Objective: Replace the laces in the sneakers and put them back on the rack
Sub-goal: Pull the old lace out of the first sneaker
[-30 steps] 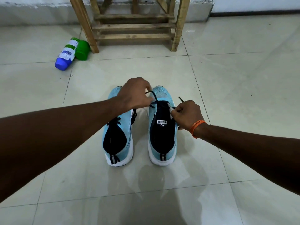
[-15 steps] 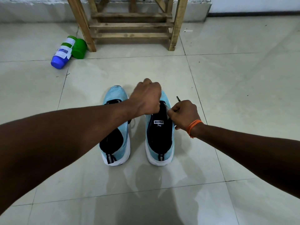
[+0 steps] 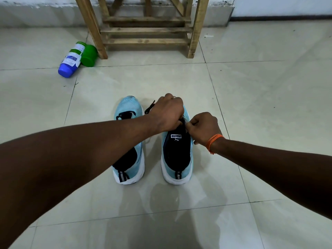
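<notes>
Lacing step, pair on the tiled floor (image 3: 251,105), heels toward you. The right sneaker (image 3: 177,155) is the work piece; the left sneaker (image 3: 128,108) sits just beside it at 9 o'clock.

- Your left hand (image 3: 167,114) is clenched over the forefoot eyelets. A tail of the black lace (image 3: 150,106) pokes out at its 9 o'clock side, so I judge it grasps the lace.
- Your right hand (image 3: 202,127) pinches thumb to forefinger at the eyelet row. The lace is likely between them, but it is hidden.

Technique:
- Keep the pinch close to the tip so it feeds straight.
- Draw slack through with the left hand, lace flat and untwisted.
- Match both tail lengths before moving up a row.

The wooden rack (image 3: 147,31) stands at 12 o'clock, well apart, with a bottle (image 3: 71,60) at 10 o'clock.
</notes>
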